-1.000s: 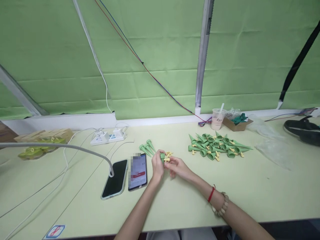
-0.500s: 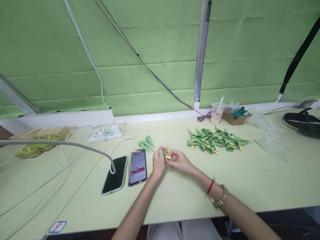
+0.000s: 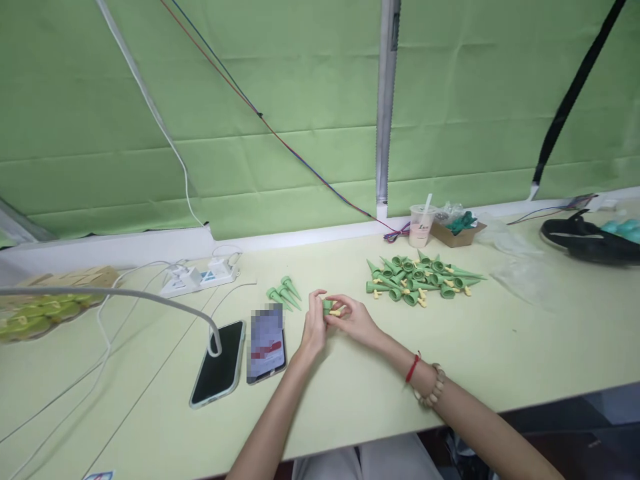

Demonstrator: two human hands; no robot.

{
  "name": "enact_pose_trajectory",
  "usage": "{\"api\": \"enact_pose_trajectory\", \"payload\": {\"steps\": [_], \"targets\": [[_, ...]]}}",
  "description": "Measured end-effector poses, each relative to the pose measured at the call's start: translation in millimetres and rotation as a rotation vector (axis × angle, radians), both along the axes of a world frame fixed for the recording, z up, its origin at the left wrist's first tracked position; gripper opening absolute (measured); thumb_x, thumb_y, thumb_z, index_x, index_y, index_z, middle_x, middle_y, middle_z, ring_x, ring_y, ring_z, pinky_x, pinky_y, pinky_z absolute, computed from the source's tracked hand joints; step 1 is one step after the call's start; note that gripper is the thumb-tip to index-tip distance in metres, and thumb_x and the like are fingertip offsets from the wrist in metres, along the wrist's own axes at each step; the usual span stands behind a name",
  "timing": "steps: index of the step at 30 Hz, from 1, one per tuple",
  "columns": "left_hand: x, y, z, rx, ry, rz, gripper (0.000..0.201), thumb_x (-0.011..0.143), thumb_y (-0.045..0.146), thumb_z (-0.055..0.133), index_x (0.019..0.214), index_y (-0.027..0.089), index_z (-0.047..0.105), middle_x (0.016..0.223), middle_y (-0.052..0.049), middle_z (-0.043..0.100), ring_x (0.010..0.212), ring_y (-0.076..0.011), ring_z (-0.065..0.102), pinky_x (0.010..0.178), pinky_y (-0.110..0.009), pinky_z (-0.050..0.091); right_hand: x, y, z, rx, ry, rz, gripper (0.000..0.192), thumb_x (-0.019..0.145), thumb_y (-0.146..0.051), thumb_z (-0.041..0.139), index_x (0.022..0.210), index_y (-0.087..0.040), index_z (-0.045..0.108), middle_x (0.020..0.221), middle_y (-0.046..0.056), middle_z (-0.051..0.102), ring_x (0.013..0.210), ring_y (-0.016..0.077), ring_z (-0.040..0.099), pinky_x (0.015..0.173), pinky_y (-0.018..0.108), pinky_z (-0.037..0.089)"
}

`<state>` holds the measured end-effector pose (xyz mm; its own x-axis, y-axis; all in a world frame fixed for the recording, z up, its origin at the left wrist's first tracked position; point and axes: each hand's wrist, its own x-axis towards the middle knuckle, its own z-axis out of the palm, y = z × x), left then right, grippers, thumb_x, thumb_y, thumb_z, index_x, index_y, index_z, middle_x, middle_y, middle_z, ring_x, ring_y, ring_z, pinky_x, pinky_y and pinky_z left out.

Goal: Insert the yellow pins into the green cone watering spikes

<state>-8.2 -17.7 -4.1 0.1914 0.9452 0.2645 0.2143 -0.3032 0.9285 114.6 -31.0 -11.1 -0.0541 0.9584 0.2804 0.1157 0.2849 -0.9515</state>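
Both hands meet near the middle of the worktop [image 3: 500,360], working on 1 green cone spike [image 3: 327,306]. The left hand [image 3: 314,328] has its fingers clenched around the cone's body, and the right hand [image 3: 353,319] pinches a small yellow piece [image 3: 336,311] at the cone's open end; I cannot tell whether that piece is fully seated.

By my reckoning the work is well advanced: a large pile of cones with yellow pieces [image 3: 423,279] lies just beyond the right hand, while only 3 bare green cones [image 3: 283,294] sit just left of the hands, near the far end of the lit phone [image 3: 267,343].

There is open worktop toward the near edge under both forearms. To the left, 2 phones lie side by side, the dark phone [image 3: 218,364] under a grey cable [image 3: 100,294]. A power strip [image 3: 199,276] and a drink cup [image 3: 420,226] stand toward the back wall.
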Motion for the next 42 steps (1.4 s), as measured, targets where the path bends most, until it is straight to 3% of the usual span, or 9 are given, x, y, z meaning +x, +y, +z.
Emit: {"api": "enact_pose_trajectory", "payload": {"steps": [4, 7, 10, 16, 20, 24, 33, 39, 42], "targets": [[2.9, 2.9, -6.1, 0.035, 0.024, -0.031, 0.046, 0.089, 0.050, 0.018, 0.120, 0.019, 0.034, 0.062, 0.003, 0.050, 0.060, -0.0133, 0.051, 0.061, -0.026, 0.041, 9.3, 8.1, 4.0, 0.052, 0.051, -0.132, 0.032, 0.067, -0.030, 0.066, 0.096, -0.019, 0.057, 0.082, 0.003, 0.064, 0.083, 0.0177, 0.061, 0.072, 0.031, 0.049], [2.8, 6.6, -8.2, 0.110, 0.126, 0.050, 0.046, 0.089, 0.047, 0.021, 0.123, 0.018, 0.034, 0.093, -0.007, 0.058, 0.091, -0.0172, 0.056, 0.084, -0.035, 0.041, 22.7, 13.5, 10.9, 0.105, 0.103, -0.263, 0.032, 0.067, -0.030, 0.065, 0.096, -0.020, 0.054, 0.084, 0.003, 0.065, 0.082, 0.0173, 0.062, 0.074, 0.032, 0.048], [1.0, 10.1, -7.3, 0.225, 0.277, 0.170, 0.042, 0.089, 0.041, 0.027, 0.122, 0.017, 0.039, 0.116, -0.013, 0.053, 0.112, -0.0213, 0.047, 0.097, -0.041, 0.033, 44.1, 20.0, 13.8, 0.233, 0.109, -0.512, 0.034, 0.069, -0.032, 0.063, 0.098, -0.019, 0.052, 0.089, 0.006, 0.064, 0.084, 0.0174, 0.061, 0.074, 0.031, 0.048], [-8.8, 20.2, -12.9, 0.301, 0.647, 0.487, 0.039, 0.083, 0.028, 0.039, 0.115, 0.011, 0.055, 0.138, -0.018, 0.037, 0.133, -0.0345, 0.021, 0.103, -0.051, 0.024, 85.7, 31.6, 2.9, 0.379, -0.227, -0.877, 0.032, 0.071, -0.030, 0.058, 0.099, -0.017, 0.050, 0.087, 0.007, 0.064, 0.081, 0.0193, 0.060, 0.078, 0.034, 0.045], [-15.4, 26.9, -22.2, 0.290, 0.802, 0.491, 0.040, 0.084, 0.028, 0.037, 0.109, 0.009, 0.060, 0.137, -0.018, 0.039, 0.133, -0.0353, 0.020, 0.106, -0.051, 0.020, 99.5, 31.7, -1.9, 0.431, -0.339, -1.012, 0.032, 0.075, -0.032, 0.055, 0.102, -0.017, 0.050, 0.092, 0.008, 0.063, 0.087, 0.0204, 0.059, 0.079, 0.033, 0.043], [-16.7, 29.3, -26.4, 0.278, 0.903, 0.460, 0.041, 0.086, 0.029, 0.033, 0.105, 0.010, 0.064, 0.127, -0.017, 0.051, 0.129, -0.0323, 0.032, 0.106, -0.050, 0.019, 108.4, 30.5, -4.6, 0.401, -0.493, -1.027, 0.029, 0.076, -0.031, 0.054, 0.102, -0.016, 0.053, 0.089, 0.008, 0.064, 0.085, 0.0218, 0.058, 0.078, 0.033, 0.041], [-18.8, 34.0, -29.2, 0.266, 0.934, 0.383, 0.044, 0.086, 0.034, 0.034, 0.113, 0.010, 0.058, 0.130, -0.016, 0.048, 0.131, -0.0303, 0.029, 0.107, -0.047, 0.018, 112.3, 31.5, -9.7, 0.379, -0.715, -0.893, 0.026, 0.081, -0.025, 0.049, 0.103, -0.018, 0.059, 0.090, 0.008, 0.064, 0.087, 0.0232, 0.055, 0.075, 0.033, 0.038], [-15.3, 30.3, -25.9, 0.335, 0.900, 0.363, 0.041, 0.087, 0.031, 0.031, 0.103, 0.010, 0.062, 0.107, -0.017, 0.062, 0.114, -0.0293, 0.049, 0.105, -0.047, 0.022, 105.9, 30.3, -10.7, 0.376, -0.777, -0.779, 0.028, 0.083, -0.019, 0.045, 0.108, -0.018, 0.056, 0.104, 0.009, 0.062, 0.093, 0.0229, 0.055, 0.078, 0.033, 0.040], [-13.6, 29.8, -26.0, 0.360, 0.885, 0.413, 0.041, 0.085, 0.031, 0.034, 0.109, 0.010, 0.060, 0.120, -0.019, 0.055, 0.121, -0.0306, 0.042, 0.105, -0.047, 0.023, 102.1, 31.0, -12.3, 0.344, -0.841, -0.740, 0.030, 0.084, -0.017, 0.042, 0.111, -0.018, 0.055, 0.102, 0.008, 0.063, 0.091, 0.0229, 0.056, 0.077, 0.034, 0.040]]}}
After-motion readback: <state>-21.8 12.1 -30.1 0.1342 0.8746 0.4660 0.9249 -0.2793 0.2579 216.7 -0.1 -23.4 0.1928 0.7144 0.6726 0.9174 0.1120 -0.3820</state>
